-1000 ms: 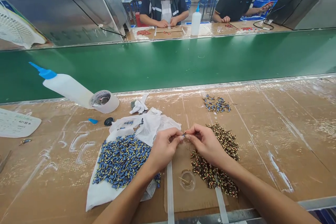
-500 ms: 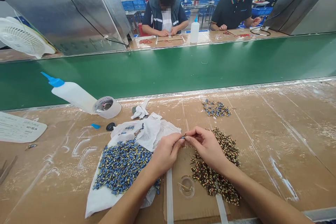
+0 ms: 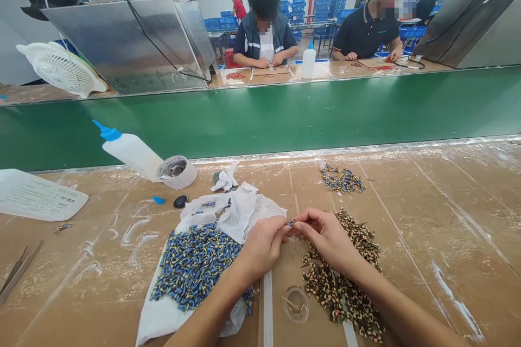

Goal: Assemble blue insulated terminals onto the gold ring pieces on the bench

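My left hand [image 3: 262, 246] and my right hand [image 3: 325, 236] meet fingertip to fingertip above the cardboard-covered bench, both pinched on one small blue part [image 3: 290, 223]. Left of my hands lies a heap of blue-and-yellow parts [image 3: 195, 265] on a white plastic bag [image 3: 236, 209]. Under and right of my right hand spreads a heap of brown-and-yellow parts [image 3: 345, 276]. A small clear dish [image 3: 296, 304] with a thin stick in it sits near the front edge, below my hands. Farther back lies a small pile of blue parts [image 3: 342, 180].
A white squeeze bottle with a blue tip [image 3: 130, 153] leans on a tape roll [image 3: 177, 171] at the back left. A paper sheet [image 3: 36, 201] and tweezers [image 3: 18, 271] lie far left. A green conveyor belt [image 3: 285, 114] runs behind the bench; two people work beyond it.
The view has tilted up, so everything sits lower in the frame. My hands stay together, pinching the same small part.
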Demonstrator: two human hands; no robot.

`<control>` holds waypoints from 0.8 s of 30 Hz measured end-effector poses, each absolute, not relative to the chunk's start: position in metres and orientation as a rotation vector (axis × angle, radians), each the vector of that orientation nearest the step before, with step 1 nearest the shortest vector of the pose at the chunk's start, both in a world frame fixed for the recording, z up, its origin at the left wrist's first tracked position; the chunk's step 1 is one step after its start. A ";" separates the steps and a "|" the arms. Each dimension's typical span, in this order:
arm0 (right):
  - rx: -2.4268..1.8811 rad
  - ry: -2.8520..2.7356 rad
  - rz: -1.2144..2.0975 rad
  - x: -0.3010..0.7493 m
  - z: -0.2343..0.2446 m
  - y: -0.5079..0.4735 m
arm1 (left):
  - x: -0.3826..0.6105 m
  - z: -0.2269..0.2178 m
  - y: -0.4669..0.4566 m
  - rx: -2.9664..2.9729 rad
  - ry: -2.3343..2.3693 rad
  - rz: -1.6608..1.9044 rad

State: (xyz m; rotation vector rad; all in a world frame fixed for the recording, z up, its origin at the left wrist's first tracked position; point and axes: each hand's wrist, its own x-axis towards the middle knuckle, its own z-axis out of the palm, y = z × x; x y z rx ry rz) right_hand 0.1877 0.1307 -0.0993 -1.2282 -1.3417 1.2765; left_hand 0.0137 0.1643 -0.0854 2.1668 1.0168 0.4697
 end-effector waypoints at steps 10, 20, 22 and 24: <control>-1.302 -1.562 1.095 0.181 -0.115 0.125 | 0.014 -0.093 0.161 2.370 1.067 0.409; -1.342 -1.659 1.093 0.183 -0.114 0.125 | 0.017 -0.103 0.159 2.467 1.138 0.342; -1.340 -1.686 1.077 0.184 -0.113 0.125 | 0.017 -0.103 0.158 2.460 1.127 0.346; -1.339 -1.706 1.060 0.183 -0.112 0.125 | 0.016 -0.103 0.158 2.446 1.128 0.354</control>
